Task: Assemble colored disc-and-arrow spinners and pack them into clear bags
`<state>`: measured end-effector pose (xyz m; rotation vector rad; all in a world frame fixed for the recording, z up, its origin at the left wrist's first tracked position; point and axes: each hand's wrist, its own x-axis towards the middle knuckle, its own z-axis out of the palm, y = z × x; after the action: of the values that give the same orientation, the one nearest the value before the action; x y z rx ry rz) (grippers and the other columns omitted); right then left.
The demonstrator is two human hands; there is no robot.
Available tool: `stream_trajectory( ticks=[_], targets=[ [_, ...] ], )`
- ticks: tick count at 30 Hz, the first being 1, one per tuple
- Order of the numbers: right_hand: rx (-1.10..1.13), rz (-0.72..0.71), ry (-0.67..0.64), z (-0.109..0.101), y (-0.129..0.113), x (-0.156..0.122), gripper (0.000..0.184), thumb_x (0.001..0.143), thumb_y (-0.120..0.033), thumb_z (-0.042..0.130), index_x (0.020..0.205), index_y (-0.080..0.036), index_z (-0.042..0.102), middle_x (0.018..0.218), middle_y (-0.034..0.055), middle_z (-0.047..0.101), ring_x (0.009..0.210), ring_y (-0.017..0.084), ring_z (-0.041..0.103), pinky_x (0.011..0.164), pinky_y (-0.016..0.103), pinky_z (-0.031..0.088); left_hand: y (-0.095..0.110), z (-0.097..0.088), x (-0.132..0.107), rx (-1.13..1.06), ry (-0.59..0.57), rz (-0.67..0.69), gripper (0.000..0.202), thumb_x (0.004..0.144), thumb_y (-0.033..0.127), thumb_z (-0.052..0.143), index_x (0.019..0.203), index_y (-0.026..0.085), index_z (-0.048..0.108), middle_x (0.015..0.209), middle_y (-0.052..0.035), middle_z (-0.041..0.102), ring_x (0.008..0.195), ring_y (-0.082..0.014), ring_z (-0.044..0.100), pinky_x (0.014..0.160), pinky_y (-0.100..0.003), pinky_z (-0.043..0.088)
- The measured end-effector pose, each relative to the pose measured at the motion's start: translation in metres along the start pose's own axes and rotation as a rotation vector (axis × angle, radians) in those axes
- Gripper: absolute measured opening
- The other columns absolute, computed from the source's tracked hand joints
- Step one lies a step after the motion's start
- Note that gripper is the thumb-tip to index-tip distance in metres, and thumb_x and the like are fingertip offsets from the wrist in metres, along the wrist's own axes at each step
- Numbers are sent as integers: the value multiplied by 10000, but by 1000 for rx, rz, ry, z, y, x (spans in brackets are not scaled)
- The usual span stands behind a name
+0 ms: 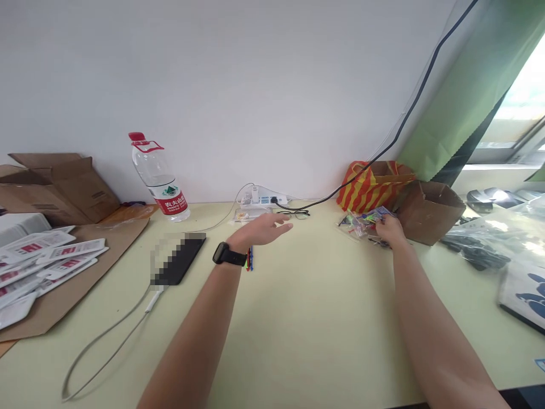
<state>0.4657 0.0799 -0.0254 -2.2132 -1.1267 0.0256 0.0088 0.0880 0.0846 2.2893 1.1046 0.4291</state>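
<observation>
My left hand (264,228), with a black watch (230,254) on its wrist, hovers over the middle of the table. Its fingers are stretched out and apart, holding nothing. Partly hidden below that wrist lie small thin coloured sticks (251,260), blue, red and green. On the right, my right hand (389,229) reaches into a heap of small colourful pieces in clear plastic bags (358,223). Its fingers are bent together at the heap; what they pinch is too small to name. A brown cardboard box (430,213) stands just right of this hand.
Along the wall are a water bottle (164,184), a power strip (264,199), eyeglasses (301,214) and a red-yellow striped bag (361,187). A phone (187,261) with a white cable lies left. White packs (46,255) rest on cardboard at far left; plastic-wrapped items (477,244) lie right.
</observation>
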Motion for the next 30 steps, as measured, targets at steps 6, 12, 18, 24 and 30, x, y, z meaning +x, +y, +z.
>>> stream_trajectory(
  ticks=[6, 12, 18, 24, 30],
  targets=[
    [175, 178, 12, -5, 5, -4, 358, 779, -126, 618, 1111, -98, 749, 1073, 215, 737, 1027, 321, 689, 866, 390, 538, -30, 22, 3, -46, -134, -46, 637, 866, 738, 579, 1284, 276, 710, 1280, -96, 725, 1109, -292, 702, 871, -352, 565],
    [374, 196, -10, -24, -20, -16, 387, 847, -151, 538, 1172, -83, 736, 1035, 203, 742, 883, 272, 712, 716, 345, 568, -40, 26, 6, -48, -120, -70, 615, 893, 713, 551, 1278, 259, 705, 1270, -102, 726, 1107, -288, 700, 895, -368, 566],
    [506, -69, -267, -27, -100, -41, 270, 820, -170, 627, 1035, -143, 787, 976, 105, 772, 828, 189, 703, 738, 264, 560, -37, 27, 6, -148, -37, -77, 642, 945, 697, 487, 1416, 279, 614, 1309, -103, 704, 1145, -265, 686, 889, -355, 570],
    [478, -730, -608, -29, -179, -98, 293, 852, -227, 628, 1114, -183, 751, 947, 52, 743, 902, 189, 679, 904, 335, 550, -30, 25, 3, -227, -1, -79, 766, 881, 718, 601, 1523, 312, 506, 1441, -105, 631, 1289, -292, 619, 975, -356, 542],
    [559, -815, -508, -44, -193, -110, 209, 859, -233, 630, 1037, -201, 735, 953, 60, 743, 905, 208, 674, 933, 383, 544, -24, 33, 5, -198, -214, -101, 1041, 699, 667, 823, 1575, 258, 438, 1439, -151, 629, 1265, -320, 632, 1025, -397, 512]
  ],
)
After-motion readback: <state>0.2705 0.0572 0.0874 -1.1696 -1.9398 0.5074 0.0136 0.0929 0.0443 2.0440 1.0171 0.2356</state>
